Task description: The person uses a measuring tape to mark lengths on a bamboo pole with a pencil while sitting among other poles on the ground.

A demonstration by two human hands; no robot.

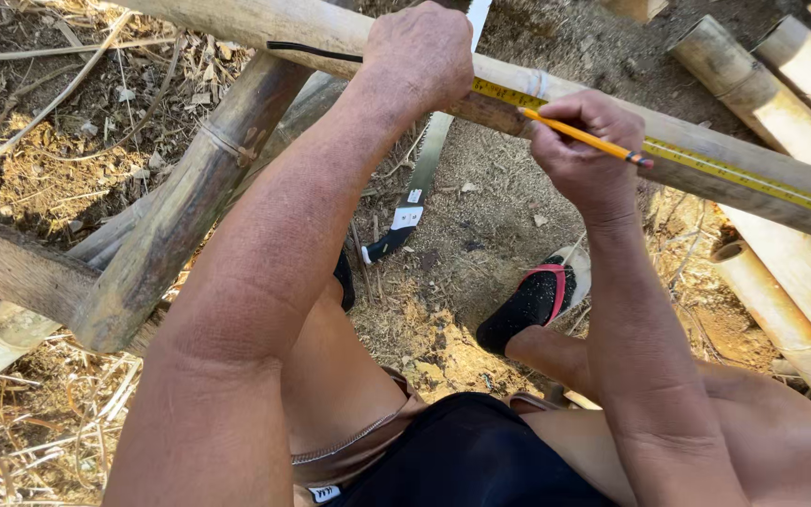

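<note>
Outdoors, bare dirt ground (481, 216) strewn with dry straw lies beneath both hands. A long bamboo pole (706, 164) crosses under them. The left hand (420, 56) clamps the pole and yellow tape measure (753, 178); the right hand (579, 150) pinches a yellow pencil (584, 138) against the tape.

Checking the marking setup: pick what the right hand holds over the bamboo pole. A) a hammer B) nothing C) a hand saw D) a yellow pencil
D: the right hand pinches a yellow pencil with its tip at the yellow tape measure lying along the bamboo pole, while the hand saw hangs untouched below it.
</note>
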